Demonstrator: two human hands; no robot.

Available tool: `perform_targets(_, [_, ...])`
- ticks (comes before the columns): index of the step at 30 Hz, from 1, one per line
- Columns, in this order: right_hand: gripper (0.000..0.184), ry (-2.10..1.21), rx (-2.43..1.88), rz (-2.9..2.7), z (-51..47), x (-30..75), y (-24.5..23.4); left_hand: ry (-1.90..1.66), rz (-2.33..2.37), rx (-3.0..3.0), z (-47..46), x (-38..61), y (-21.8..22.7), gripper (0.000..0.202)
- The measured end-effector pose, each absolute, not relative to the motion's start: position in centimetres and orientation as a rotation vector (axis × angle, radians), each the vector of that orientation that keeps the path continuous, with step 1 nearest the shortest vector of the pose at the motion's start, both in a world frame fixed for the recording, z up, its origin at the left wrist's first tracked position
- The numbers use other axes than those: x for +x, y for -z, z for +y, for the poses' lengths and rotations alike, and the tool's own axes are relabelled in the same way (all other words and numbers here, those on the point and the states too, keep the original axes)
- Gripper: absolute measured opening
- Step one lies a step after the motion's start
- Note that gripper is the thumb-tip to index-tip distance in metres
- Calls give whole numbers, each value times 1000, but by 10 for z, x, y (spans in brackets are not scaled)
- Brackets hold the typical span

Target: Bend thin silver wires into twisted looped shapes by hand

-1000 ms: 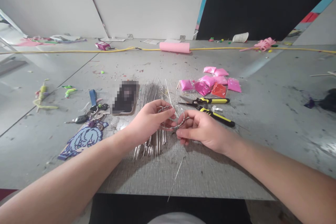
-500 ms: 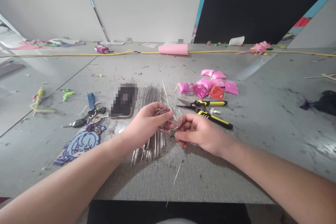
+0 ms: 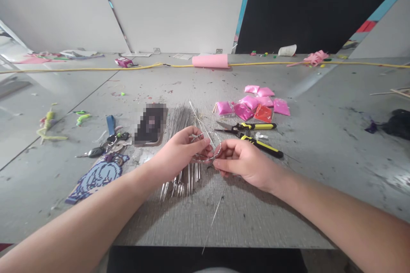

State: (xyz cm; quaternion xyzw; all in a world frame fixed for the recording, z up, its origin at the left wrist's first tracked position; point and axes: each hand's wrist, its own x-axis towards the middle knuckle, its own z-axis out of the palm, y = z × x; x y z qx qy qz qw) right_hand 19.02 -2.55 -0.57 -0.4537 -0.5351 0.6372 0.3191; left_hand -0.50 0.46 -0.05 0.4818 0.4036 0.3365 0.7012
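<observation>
long wire [image 3: 200, 119] has swung leftward since earlier frame, its lower end at our hands. our left hand [image 3: 188, 146] grips twisted wire loop [image 3: 220, 150]; our right hand [image 3: 241, 160] pinches loop's right side. loop sits over desk [image 3: 256, 222], between wire bundle [image 3: 183, 117] and yellow-handled pliers [image 3: 263, 146].

- A wide grey tabletop [image 3: 320, 136], flecked and smudged, spreads across the view, a thin dark seam [image 3: 96, 89] slanting over its left part
- Tall white panels [image 3: 179, 4] rise behind it, parted by a narrow dark strip [image 3: 111, 6]
- Small metal brackets [image 3: 156, 50] sit at the panels' foot
- To their right leans a black panel [image 3: 304, 4] with blue edging [image 3: 244, 2]
- Farther right, beyond a red patch [image 3: 367, 26], a pale grey panel [image 3: 390, 30]
- Soft, whitish light, with a pale streak across the tabletop's right side
</observation>
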Motion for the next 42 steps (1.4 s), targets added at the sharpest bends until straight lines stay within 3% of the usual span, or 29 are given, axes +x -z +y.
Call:
perform_targets(15, [23, -1585, -1264, -1474, -22, 195, 4, -727, 917, 1079, 5, -6, -6, 33])
perform_targets(42, [20, -1605, -1196, -1562, -25, 196, 0, -649, 882, 1186, 2, -7, -11, 31])
